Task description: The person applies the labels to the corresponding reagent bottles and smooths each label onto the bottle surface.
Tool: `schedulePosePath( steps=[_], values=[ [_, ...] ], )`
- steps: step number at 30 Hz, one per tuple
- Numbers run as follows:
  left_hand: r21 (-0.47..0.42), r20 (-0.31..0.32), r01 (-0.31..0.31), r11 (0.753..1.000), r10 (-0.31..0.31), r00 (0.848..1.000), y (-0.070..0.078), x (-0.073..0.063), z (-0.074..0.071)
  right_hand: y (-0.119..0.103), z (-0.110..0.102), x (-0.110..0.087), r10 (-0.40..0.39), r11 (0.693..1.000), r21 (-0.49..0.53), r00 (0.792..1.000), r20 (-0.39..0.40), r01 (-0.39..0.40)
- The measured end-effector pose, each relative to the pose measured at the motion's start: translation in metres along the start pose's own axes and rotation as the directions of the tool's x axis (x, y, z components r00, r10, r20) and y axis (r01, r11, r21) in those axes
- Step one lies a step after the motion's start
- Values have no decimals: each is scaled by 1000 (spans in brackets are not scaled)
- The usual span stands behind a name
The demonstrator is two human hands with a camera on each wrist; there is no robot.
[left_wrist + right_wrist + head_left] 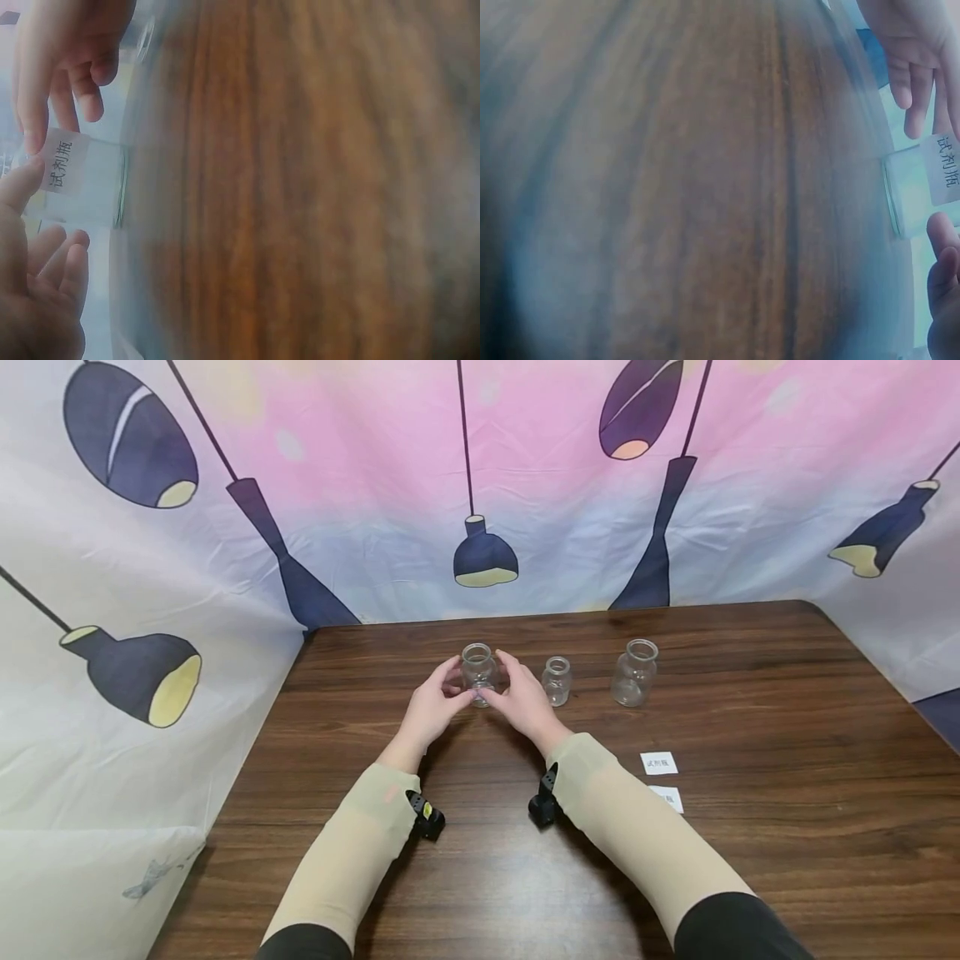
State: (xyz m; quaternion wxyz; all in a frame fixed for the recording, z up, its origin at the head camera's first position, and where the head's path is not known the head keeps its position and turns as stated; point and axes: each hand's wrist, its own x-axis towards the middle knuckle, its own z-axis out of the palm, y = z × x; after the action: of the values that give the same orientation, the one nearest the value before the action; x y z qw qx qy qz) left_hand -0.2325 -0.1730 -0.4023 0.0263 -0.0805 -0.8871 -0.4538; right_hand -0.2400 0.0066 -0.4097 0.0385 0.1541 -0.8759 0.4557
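I've got the left hand (433,706) half open, curled around a labelled jar (478,670) left of the small jar (557,682), thumb at the label (66,161). The right hand (523,697) grips the other side, also half open. Right of the small jar: 1 big jar (632,682), 2 paper slips (660,763).

Lamp-print fabric backdrop (405,527), dark wood table (787,718)
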Motion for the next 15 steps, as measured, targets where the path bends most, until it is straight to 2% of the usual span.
schedulePosePath(
  steps=[8, 15],
  values=[
    [33, -3, -43, 999, 43, 999, 2, 2, 1, 1, -1, 2, -19, 999, -32, 1000, 19, 20],
    [15, -5, -6, 1000, 6, 1000, -2, 1, 0, 2, -2, 4, 0, 999, -47, 998, 58, 3]
  ],
)
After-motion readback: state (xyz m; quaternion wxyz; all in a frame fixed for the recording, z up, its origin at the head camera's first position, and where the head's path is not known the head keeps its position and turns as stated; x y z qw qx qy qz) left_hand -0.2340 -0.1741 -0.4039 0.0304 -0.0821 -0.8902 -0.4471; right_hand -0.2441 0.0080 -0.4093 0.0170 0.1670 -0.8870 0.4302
